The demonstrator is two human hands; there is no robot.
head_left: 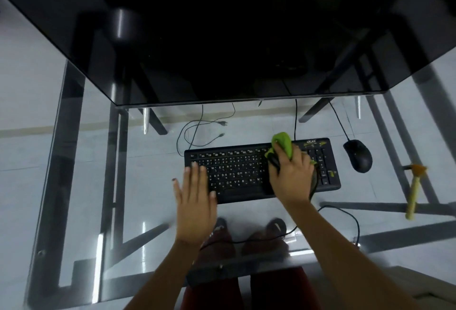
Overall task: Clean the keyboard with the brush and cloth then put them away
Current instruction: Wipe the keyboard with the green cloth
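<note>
A black keyboard (241, 171) lies on the glass desk (153, 211) in front of me. My right hand (291, 173) is closed on a green cloth (283, 145) and presses it on the keyboard's right part, near the number pad. My left hand (196, 191) lies flat with fingers spread on the keyboard's left end, holding nothing. The brush (414, 190), with a pale wooden handle and orange-brown head, lies on the desk at the far right, apart from both hands.
A large dark monitor (222, 33) stands behind the keyboard. A black mouse (357, 155) rests right of the keyboard, its cable running back. Loose cables lie on the floor under the glass. My legs and feet show through the desk.
</note>
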